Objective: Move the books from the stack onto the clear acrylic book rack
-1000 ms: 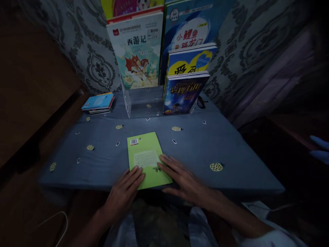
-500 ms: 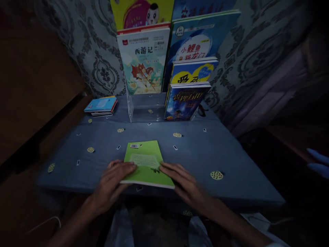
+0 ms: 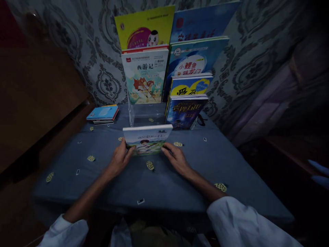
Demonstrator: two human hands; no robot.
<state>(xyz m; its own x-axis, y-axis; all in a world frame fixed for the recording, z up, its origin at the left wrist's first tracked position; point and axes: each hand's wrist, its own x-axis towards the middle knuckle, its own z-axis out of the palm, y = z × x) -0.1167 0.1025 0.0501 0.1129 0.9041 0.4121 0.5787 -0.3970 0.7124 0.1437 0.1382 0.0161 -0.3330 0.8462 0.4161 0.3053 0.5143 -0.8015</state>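
Between my two hands a thin book (image 3: 147, 140) is held up off the blue tablecloth, its picture cover facing me and its white edge on top. My left hand (image 3: 121, 156) grips its left side, thumb on the cover. On the right side, my right hand (image 3: 176, 157) holds it the same way. Just behind it stands a clear plastic rack (image 3: 131, 115). In the rack's left part is a white book (image 3: 146, 77) with a yellow book (image 3: 146, 29) behind it; a dark blue book (image 3: 185, 112) is at the front right.
A small stack of books (image 3: 103, 113) lies at the back left of the table (image 3: 108, 192). Dark glasses (image 3: 202, 120) rest right of the rack. Patterned fabric hangs behind, and a curtain (image 3: 272, 99) is at the right.
The book has moved forward toward the rack and tilted upright; its green side was up before, now the picture cover shows. Both hands have moved forward with it. The view has tilted up.
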